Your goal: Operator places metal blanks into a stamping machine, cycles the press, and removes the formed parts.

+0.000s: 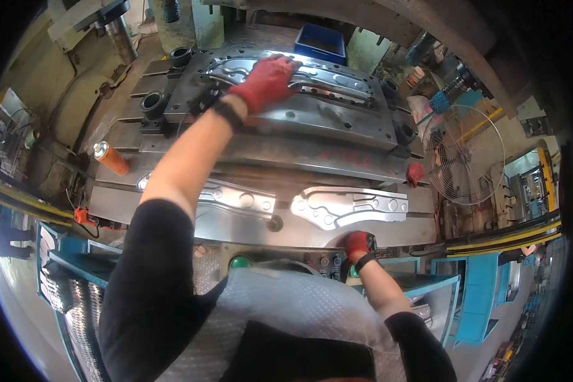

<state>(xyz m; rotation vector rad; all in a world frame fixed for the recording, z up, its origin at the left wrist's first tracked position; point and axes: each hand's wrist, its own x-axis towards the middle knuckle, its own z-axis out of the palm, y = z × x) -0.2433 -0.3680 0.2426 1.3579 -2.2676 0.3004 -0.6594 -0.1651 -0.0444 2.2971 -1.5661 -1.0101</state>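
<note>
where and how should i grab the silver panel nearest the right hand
Probably take the panel by its straight-cut right end, coming from the right. It lies lengthwise along the metal ledge, and that end is narrower than the broad left one, so pinching across it should be easier.

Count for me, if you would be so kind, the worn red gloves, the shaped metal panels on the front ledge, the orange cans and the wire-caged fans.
Worn red gloves: 2
Shaped metal panels on the front ledge: 2, one partly hidden
Orange can: 1
Wire-caged fan: 1
Total: 6
</note>
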